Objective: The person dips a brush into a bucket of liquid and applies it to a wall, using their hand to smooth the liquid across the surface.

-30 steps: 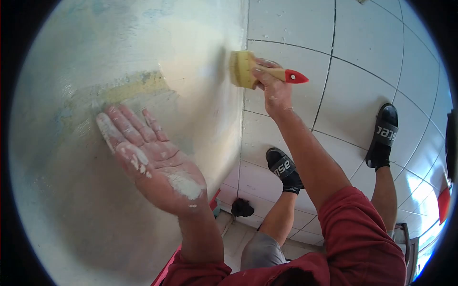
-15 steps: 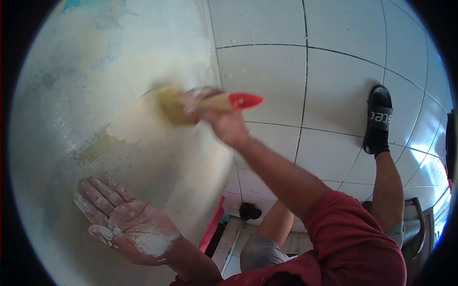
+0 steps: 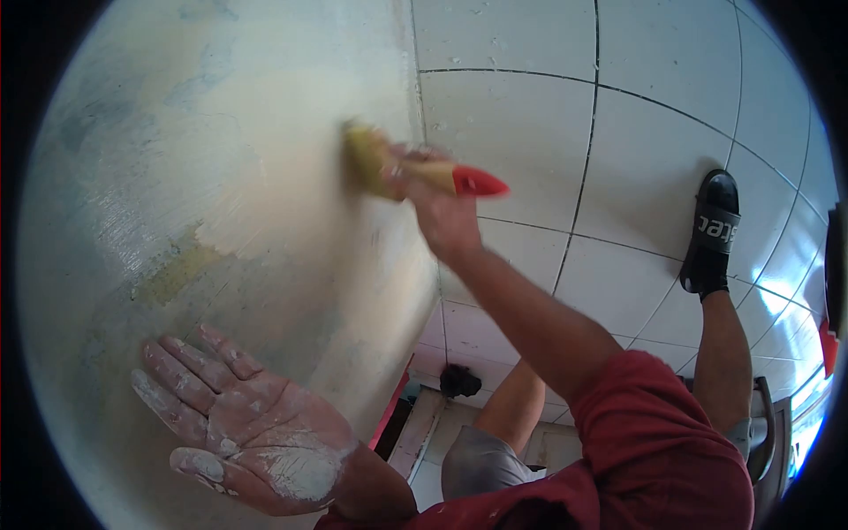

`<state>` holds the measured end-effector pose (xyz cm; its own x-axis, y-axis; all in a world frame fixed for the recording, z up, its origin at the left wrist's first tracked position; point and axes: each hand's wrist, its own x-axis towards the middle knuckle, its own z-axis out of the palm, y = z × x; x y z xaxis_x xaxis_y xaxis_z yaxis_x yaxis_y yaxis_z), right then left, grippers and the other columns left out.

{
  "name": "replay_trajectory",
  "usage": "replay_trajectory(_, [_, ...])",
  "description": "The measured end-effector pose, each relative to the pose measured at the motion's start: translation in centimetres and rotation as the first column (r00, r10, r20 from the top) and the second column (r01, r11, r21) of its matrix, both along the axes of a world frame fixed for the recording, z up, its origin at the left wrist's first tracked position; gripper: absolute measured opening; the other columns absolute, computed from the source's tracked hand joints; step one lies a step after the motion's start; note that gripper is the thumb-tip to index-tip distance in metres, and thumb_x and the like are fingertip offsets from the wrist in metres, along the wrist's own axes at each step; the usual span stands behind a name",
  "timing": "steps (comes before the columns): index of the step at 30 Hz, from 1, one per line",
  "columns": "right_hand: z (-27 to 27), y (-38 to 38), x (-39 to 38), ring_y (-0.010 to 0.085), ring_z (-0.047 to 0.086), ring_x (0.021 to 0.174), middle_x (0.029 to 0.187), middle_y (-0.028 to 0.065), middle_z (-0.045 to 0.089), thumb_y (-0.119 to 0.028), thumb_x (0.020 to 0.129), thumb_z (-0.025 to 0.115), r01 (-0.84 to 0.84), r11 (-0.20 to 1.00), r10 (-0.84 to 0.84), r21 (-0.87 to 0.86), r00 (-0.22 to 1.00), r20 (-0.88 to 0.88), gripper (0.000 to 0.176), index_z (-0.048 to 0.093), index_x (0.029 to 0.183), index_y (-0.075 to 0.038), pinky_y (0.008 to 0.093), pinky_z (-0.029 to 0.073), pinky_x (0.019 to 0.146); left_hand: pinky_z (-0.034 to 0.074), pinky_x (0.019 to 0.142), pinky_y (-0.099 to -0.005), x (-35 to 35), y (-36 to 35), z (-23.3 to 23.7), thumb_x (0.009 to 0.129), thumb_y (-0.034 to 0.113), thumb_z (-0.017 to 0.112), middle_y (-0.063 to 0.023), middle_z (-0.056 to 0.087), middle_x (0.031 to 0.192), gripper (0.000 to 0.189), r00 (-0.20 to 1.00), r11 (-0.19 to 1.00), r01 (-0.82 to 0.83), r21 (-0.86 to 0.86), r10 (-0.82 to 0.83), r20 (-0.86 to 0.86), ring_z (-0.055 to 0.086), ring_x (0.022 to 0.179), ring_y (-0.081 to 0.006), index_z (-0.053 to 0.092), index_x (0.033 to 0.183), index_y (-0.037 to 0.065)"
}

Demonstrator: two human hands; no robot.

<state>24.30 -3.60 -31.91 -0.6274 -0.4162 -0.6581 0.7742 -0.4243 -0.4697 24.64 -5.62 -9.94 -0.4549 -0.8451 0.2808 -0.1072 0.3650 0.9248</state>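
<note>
A wide paintbrush [image 3: 450,177] with a wooden handle and a red tip is gripped in my right hand [image 3: 442,212]. Its yellowish bristle end is blurred and lies against or very near the wall [image 3: 291,230], close to the floor edge; contact is hard to make out. The wall has cream, grey and yellowish patches. Palm up, my left hand [image 3: 256,424] is empty with its fingers stretched out, in front of the lower left of the wall. White paint or filler coats its palm and fingertips.
White floor tiles [image 3: 512,141] with dark joints meet the wall, with small white specks near the edge. My foot in a black slide sandal [image 3: 714,225] stands at right. A small dark clump [image 3: 460,381] lies near my knee. A chair-like frame [image 3: 767,424] is behind my leg.
My right hand has moved the paintbrush right and slightly up in view, toward the wall's floor edge. My left hand stays open and has shifted slightly. The camera view has shifted a little.
</note>
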Motion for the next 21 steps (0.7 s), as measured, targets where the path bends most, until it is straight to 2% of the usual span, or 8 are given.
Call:
replay_trajectory(5, [6.0,3.5,-1.4,0.0206,0.059,0.107,0.109,0.0120,0.061,-0.027,0.081,0.077,-0.113,0.957,0.061,-0.266,0.979,-0.194,0.047,0.061,0.112,0.004,0.0315,0.050,0.089,0.003,0.120,-0.0519,-0.7,0.6,-0.4,0.100,0.041,0.029,-0.0279,0.007,0.154,0.072,0.997,0.998,-0.056,0.017,0.057,-0.042,0.001,0.146,-0.0373,0.008,0.146,-0.011])
replay_trajectory(6, [5.9,3.6,-2.2,0.0202,0.059,0.105,0.108,0.0116,0.062,-0.016,0.083,0.075,-0.246,0.969,0.239,0.004,0.936,-0.257,0.035,0.063,0.109,0.003,0.0314,0.050,0.087,0.003,0.120,-0.0515,-0.9,0.7,-0.5,0.101,0.041,0.029,-0.0271,0.006,0.155,0.072,0.998,0.998,-0.055,0.007,0.055,-0.011,0.001,0.146,-0.0368,0.008,0.146,-0.010])
replay_trajectory(9, [-4.3,0.9,0.4,0.0198,0.059,0.094,0.109,0.0114,0.059,-0.019,0.086,0.068,0.119,0.984,-0.147,-0.134,0.963,-0.227,0.033,0.061,0.110,0.003,0.0330,0.050,0.082,0.002,0.120,-0.0506,-0.5,0.3,-0.2,0.101,0.041,0.028,-0.0256,0.004,0.156,0.071,1.000,1.000,-0.022,0.019,0.022,-0.021,0.000,0.146,-0.0356,0.007,0.147,-0.008])
replay_trajectory(12, [-10.2,0.8,0.4,0.0182,0.059,0.090,0.107,0.0108,0.059,-0.009,0.086,0.068,0.235,0.961,-0.235,0.149,0.972,-0.014,0.029,0.057,0.110,0.002,0.0315,0.050,0.073,0.002,0.120,-0.0498,0.4,-0.1,0.3,0.102,0.042,0.027,-0.0242,0.004,0.157,0.070,0.991,0.993,0.044,0.105,-0.030,-0.132,0.000,0.147,-0.0343,0.006,0.148,-0.007])
replay_trajectory(15, [-7.0,1.4,0.0,0.0150,0.059,0.093,0.107,0.0087,0.061,-0.011,0.086,0.069,0.190,0.979,-0.193,0.072,0.980,0.047,0.028,0.060,0.111,-0.001,0.0281,0.050,0.077,0.002,0.120,-0.0492,1.5,0.0,1.3,0.102,0.042,0.025,-0.0231,0.005,0.157,0.069,0.946,0.958,0.167,0.232,-0.089,-0.312,0.001,0.147,-0.0335,0.005,0.149,-0.004])
replay_trajectory(19, [7.6,0.5,-0.4,0.0160,0.060,0.095,0.105,0.0094,0.061,-0.023,0.087,0.070,0.019,0.998,-0.026,-0.060,0.994,-0.111,0.038,0.059,0.113,0.003,0.0289,0.050,0.082,0.004,0.119,-0.0486,3.0,0.7,4.3,0.102,0.044,0.024,-0.0222,0.007,0.157,0.069,0.853,0.904,0.316,0.288,-0.138,-0.503,0.005,0.147,-0.0333,0.006,0.150,-0.002])
replay_trajectory(20, [10.6,0.5,-0.5,0.0157,0.060,0.095,0.104,0.0086,0.063,-0.018,0.085,0.073,-0.049,0.998,0.037,-0.034,0.953,-0.300,0.034,0.058,0.109,0.001,0.0298,0.051,0.086,0.004,0.119,-0.0486,3.0,1.0,5.4,0.102,0.044,0.024,-0.0222,0.007,0.157,0.069,0.849,0.904,0.317,0.287,-0.135,-0.511,0.005,0.147,-0.0333,0.006,0.150,-0.002])
replay_trajectory(21, [10.8,-1.0,-0.9,0.0159,0.061,0.099,0.105,0.0094,0.063,-0.010,0.082,0.076,-0.024,0.999,0.005,-0.047,0.927,-0.375,0.031,0.057,0.103,0.000,0.0296,0.051,0.090,0.004,0.120,-0.0471,2.0,-0.7,3.9,0.100,0.050,0.029,-0.0189,0.005,0.158,0.075,0.958,0.943,0.164,0.290,-0.081,-0.276,0.004,0.147,-0.0311,0.004,0.151,0.002])
